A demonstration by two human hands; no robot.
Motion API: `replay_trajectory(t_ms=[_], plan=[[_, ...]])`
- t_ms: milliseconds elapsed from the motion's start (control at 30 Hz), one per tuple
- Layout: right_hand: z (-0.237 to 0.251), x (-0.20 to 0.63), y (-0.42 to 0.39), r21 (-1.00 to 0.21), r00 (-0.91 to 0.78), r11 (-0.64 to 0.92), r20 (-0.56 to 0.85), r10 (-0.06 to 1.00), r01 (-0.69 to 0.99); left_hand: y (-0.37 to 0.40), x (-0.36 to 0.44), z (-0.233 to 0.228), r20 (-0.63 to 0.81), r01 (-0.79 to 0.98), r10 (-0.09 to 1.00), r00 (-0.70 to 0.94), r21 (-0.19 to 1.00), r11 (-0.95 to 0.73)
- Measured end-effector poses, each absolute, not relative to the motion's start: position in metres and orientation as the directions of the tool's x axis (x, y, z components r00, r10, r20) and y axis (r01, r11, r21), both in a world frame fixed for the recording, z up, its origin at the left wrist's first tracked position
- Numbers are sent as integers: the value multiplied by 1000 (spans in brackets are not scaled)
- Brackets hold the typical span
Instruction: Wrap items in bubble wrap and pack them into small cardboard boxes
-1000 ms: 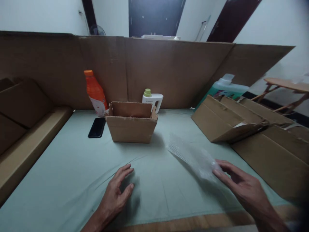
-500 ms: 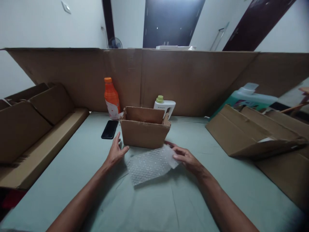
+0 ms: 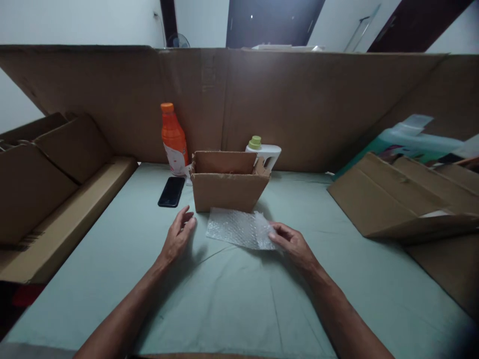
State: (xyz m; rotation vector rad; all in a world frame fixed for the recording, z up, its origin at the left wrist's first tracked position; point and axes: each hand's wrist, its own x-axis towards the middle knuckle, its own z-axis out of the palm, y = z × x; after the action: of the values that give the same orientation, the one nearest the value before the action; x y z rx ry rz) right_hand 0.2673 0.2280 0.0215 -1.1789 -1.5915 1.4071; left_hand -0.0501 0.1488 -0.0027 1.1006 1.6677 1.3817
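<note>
The clear bubble wrap sheet (image 3: 239, 229) lies flat just before the small open brown cardboard box (image 3: 227, 187); the right hand (image 3: 294, 244) pinches its near corner, the left hand (image 3: 177, 234) spread beside, empty; lifting needs both grips

Two bare forearms come into the head view from the bottom edge, each ending in a bare hand. The left hand (image 3: 177, 236) wears no glove, ring, watch or band on its wrist. The right hand (image 3: 294, 245) is likewise uncovered, with nothing worn on the fingers or wrist. No sleeve shows on either arm up to the edge of the view. Both forearms look lean and long.
</note>
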Motion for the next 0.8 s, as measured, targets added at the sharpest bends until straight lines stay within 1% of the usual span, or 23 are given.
replay_trajectory(t_ms=[67,133,200,233,300,333,367,400,433,467,533,600,700,800], plan=[[25,269,208,-988,-377,-72,-119,918,136,136,-41,-3,-13,202,926,-378,975,96],[31,267,190,-990,-388,-130,-143,911,60,125,-29,0,-17,236,928,-372,965,112],[38,264,174,-983,-368,-180,-156,917,-33,110,-15,6,-63,212,936,-346,967,143],[41,262,166,-977,-353,-198,-160,922,-77,100,-7,9,-115,154,944,-309,974,169],[46,258,152,-964,-336,-224,-165,927,-142,78,10,16,-266,-52,952,-154,964,261],[46,255,144,-958,-341,-237,-172,924,-162,67,19,18,-334,-184,942,-40,929,321],[45,252,136,-951,-352,-253,-178,919,-178,58,28,20,-374,-312,925,66,873,375],[43,248,127,-944,-368,-269,-185,911,-191,51,37,22,-387,-428,913,130,809,404],[39,244,118,-938,-383,-284,-192,903,-198,48,45,23,-386,-526,912,135,753,396],[35,240,109,-936,-389,-291,-198,900,-196,47,50,23,-381,-601,920,87,717,353],[26,237,91,-946,-396,-288,-212,893,-145,53,54,24,-371,-673,925,-88,706,219],[20,241,75,-965,-406,-262,-232,884,-20,62,47,26,-357,-674,909,-216,728,125],[17,256,56,-956,-401,-197,-271,875,216,73,28,28,-332,-650,901,-280,756,77],[16,269,37,-920,-406,-120,-279,870,374,78,16,27,-334,-621,900,-280,778,96]])
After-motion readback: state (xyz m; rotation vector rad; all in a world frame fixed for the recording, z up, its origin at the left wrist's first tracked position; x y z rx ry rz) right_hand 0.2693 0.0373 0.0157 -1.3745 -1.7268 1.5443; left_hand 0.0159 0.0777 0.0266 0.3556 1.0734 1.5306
